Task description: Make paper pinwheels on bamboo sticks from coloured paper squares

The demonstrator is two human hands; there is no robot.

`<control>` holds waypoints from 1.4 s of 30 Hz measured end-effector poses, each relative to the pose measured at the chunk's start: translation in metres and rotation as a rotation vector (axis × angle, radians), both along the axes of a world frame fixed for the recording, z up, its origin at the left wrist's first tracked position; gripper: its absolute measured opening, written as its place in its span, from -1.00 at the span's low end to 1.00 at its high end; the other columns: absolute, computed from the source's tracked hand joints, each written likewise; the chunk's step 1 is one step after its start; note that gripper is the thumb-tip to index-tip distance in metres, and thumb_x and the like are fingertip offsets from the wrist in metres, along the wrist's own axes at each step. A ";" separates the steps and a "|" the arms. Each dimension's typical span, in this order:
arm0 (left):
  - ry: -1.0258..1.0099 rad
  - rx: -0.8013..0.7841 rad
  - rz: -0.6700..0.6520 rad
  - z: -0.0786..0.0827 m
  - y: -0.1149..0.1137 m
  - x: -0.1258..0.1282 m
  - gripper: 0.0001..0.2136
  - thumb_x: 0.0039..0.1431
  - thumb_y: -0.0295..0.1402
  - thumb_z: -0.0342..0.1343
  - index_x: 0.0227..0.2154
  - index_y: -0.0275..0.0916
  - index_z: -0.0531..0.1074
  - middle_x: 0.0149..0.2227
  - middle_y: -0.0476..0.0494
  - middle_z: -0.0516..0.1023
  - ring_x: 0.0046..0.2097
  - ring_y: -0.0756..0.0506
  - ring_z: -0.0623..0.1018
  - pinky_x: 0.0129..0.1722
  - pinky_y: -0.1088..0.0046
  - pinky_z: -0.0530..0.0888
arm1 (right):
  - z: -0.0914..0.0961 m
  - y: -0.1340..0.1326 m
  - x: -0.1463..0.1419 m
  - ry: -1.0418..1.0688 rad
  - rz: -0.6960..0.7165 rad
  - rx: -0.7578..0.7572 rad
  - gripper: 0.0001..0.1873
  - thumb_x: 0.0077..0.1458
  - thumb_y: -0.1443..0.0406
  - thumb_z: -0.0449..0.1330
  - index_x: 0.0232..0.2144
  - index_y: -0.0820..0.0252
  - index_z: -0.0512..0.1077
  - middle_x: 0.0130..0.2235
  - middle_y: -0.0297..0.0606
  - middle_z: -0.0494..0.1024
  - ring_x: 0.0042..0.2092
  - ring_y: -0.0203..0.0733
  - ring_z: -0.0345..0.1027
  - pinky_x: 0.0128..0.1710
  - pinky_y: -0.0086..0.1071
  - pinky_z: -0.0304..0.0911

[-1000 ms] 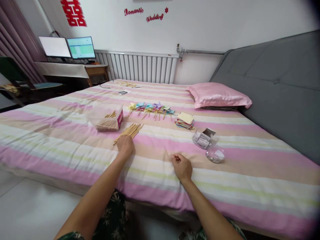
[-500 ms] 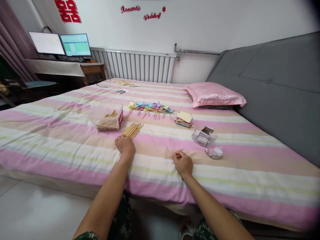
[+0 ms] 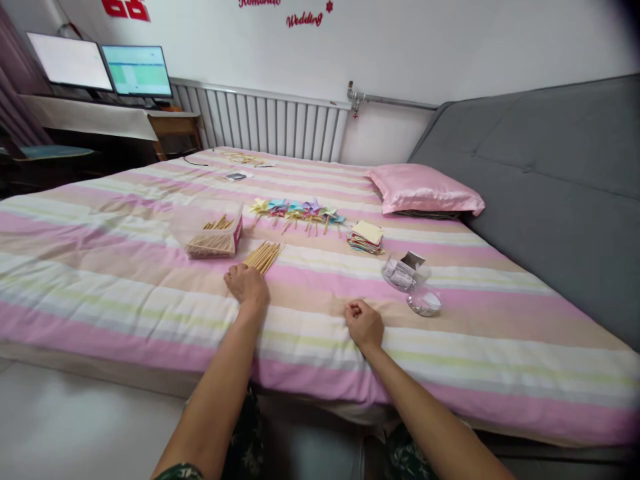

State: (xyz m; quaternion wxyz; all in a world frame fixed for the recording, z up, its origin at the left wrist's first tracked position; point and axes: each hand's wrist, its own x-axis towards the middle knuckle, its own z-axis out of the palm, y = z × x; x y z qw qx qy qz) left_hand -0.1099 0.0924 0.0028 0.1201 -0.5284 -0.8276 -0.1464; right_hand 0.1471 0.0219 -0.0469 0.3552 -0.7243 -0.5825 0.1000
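Note:
My left hand [image 3: 247, 283] rests on the bed with its fingers curled round the near ends of a bundle of thin wooden sticks [image 3: 264, 256]. Those near ends are hidden by the hand. Closed loosely on the bedcover, my right hand [image 3: 364, 324] shows nothing in its fingers. Just beyond the bundle, to the left, a clear plastic box [image 3: 213, 243] holds more sticks. Farther back lies a row of paper pinwheels [image 3: 300, 211] in yellow, blue, purple and green, on sticks. A stack of coloured paper squares [image 3: 367, 236] is to their right.
Right of my right hand are a clear round container [image 3: 406, 272] with small packets and a smaller clear round one [image 3: 424, 302]. A pink pillow [image 3: 425, 190] lies by the grey headboard [image 3: 540, 147]. The striped bed [image 3: 320, 367] has its edge close to me.
The view has tilted and shifted slightly. My left hand stays at the sticks, and my right hand stays closed on the bedcover.

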 end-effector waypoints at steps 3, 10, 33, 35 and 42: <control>0.014 0.016 0.019 0.001 0.002 0.003 -0.71 0.11 -0.37 -0.11 -0.31 -0.37 0.50 -0.20 -0.33 0.48 -0.08 -0.25 0.33 -0.10 0.22 0.20 | 0.001 0.001 0.000 0.004 0.004 -0.004 -0.80 0.01 0.23 0.06 -0.46 0.12 0.47 -0.51 -0.35 0.53 -0.43 -0.23 0.37 -0.44 -0.44 0.08; 0.020 0.054 0.043 0.008 0.003 0.008 -0.70 0.01 -0.33 -0.04 -0.33 -0.45 0.49 -0.22 -0.40 0.49 -0.10 -0.29 0.35 -0.12 0.20 0.21 | 0.002 0.003 0.001 0.017 -0.010 0.005 -0.82 0.02 0.25 0.07 -0.46 0.11 0.46 -0.51 -0.37 0.53 -0.43 -0.26 0.37 -0.45 -0.46 0.07; -0.205 0.124 -0.420 0.013 -0.024 0.062 -0.84 -0.06 -0.34 0.03 -0.53 -0.20 0.51 -0.18 -0.13 0.52 -0.11 -0.16 0.47 -0.18 0.40 0.37 | 0.003 0.006 0.003 0.028 0.002 0.009 -0.83 0.03 0.24 0.06 -0.46 0.09 0.45 -0.51 -0.42 0.52 -0.42 -0.28 0.38 -0.43 -0.47 0.10; -0.186 0.072 -0.441 0.011 -0.026 0.070 -0.83 -0.04 -0.33 0.02 -0.52 -0.20 0.51 -0.18 -0.12 0.51 -0.15 -0.15 0.49 -0.26 0.39 0.38 | 0.003 0.006 0.002 0.030 0.004 0.007 -0.82 0.03 0.24 0.06 -0.46 0.09 0.45 -0.50 -0.41 0.53 -0.42 -0.27 0.38 -0.42 -0.46 0.10; -0.133 -0.144 -0.346 0.012 -0.029 0.067 -0.73 0.08 -0.32 -0.10 -0.43 -0.24 0.52 -0.19 -0.18 0.50 -0.31 -0.16 0.52 -0.42 0.35 0.34 | 0.006 0.006 0.003 0.051 0.014 -0.038 -0.82 0.03 0.22 0.06 -0.44 0.09 0.46 -0.48 -0.39 0.54 -0.40 -0.26 0.40 -0.43 -0.45 0.13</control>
